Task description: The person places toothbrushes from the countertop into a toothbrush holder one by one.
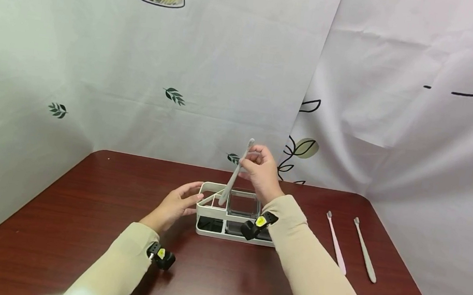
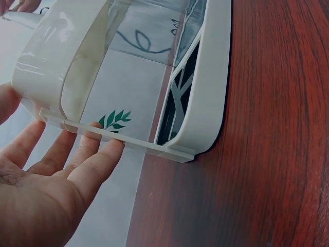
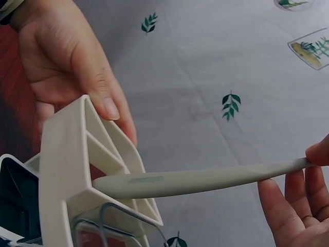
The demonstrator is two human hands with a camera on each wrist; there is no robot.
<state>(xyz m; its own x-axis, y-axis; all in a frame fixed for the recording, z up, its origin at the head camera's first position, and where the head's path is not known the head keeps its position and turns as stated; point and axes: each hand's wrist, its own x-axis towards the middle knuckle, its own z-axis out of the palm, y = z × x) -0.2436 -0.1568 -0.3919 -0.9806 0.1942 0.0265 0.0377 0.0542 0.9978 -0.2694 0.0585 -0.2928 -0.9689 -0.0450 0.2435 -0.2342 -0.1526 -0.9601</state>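
Note:
A white toothbrush holder [image 1: 211, 211] with divided slots stands near the table's back, a clear square container [image 1: 243, 204] set into it. My left hand [image 1: 174, 207] holds its left end, thumb at the upper rim. In the left wrist view, the fingertips of that hand [image 2: 61, 190] rest along the end's edge. My right hand [image 1: 264, 172] pinches a grey toothbrush [image 1: 232, 181] near its head, bristles up. The handle slants down to the slots, as the toothbrush [image 3: 205, 184] in the right wrist view shows; whether its tip is inside cannot be told.
On the table's right side lie a pink toothbrush [image 1: 336, 244] and a second grey toothbrush [image 1: 365, 252], side by side. The dark red table [image 1: 78, 227] ends at a patterned white curtain [image 1: 228, 68] close behind the holder.

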